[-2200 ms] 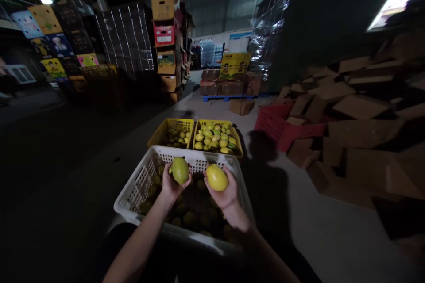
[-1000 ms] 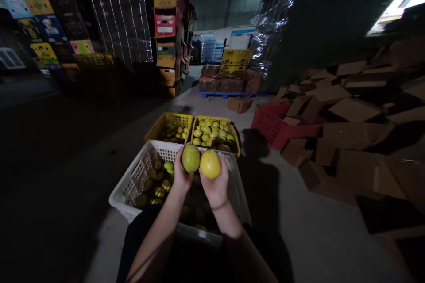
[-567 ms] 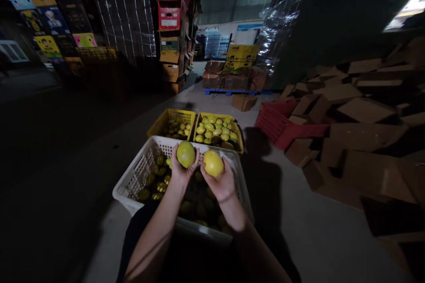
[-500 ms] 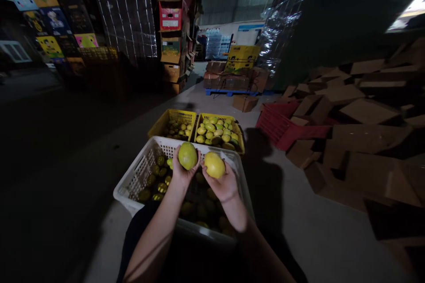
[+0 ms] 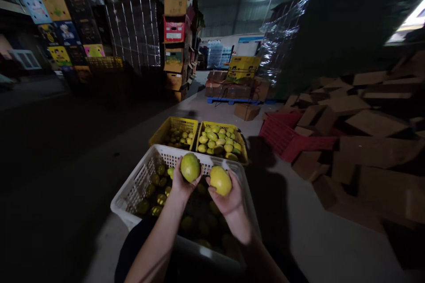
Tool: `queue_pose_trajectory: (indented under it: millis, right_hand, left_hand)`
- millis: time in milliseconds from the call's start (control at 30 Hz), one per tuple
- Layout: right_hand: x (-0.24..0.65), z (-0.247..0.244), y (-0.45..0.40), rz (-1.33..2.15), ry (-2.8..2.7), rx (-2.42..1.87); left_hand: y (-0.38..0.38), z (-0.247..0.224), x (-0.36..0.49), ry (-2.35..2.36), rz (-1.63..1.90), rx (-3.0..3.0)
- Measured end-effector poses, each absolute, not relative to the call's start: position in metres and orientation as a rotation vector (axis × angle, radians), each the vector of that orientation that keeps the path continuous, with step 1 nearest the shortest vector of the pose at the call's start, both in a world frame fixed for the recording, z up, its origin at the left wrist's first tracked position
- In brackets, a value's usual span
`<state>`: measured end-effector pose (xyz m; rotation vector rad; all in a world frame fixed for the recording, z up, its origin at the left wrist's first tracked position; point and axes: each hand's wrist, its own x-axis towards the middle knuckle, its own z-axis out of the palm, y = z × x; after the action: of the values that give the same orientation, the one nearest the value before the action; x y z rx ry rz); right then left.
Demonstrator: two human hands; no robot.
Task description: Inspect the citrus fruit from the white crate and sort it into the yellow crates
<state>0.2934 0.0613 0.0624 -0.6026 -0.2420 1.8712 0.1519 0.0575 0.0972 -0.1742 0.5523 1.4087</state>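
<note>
The left hand cups a greenish fruit from below, fingers wrapped round its lower half. The right hand holds a yellow fruit the same way. Both fruits are raised above the white basket, just beside each other but apart.

Handling: each fruit looks firm, smooth-skinned and moderately light; the skin probably bruises under pressure. Support from underneath with a full-palm grip.

Surroundings: more fruit lies in the white basket. Two yellow crates of fruit stand beyond it on the floor. A red crate and loose cardboard lie to the right, well apart.
</note>
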Motion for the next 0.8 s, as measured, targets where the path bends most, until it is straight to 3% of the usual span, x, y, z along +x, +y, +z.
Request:
queue_pose_trajectory:
  millis: [800]
  right_hand:
    - [0.296,0.051,0.072,1.748,-0.212,-0.569]
  left_hand:
    - [0.057,0.09,0.153,0.507,1.316,-0.124]
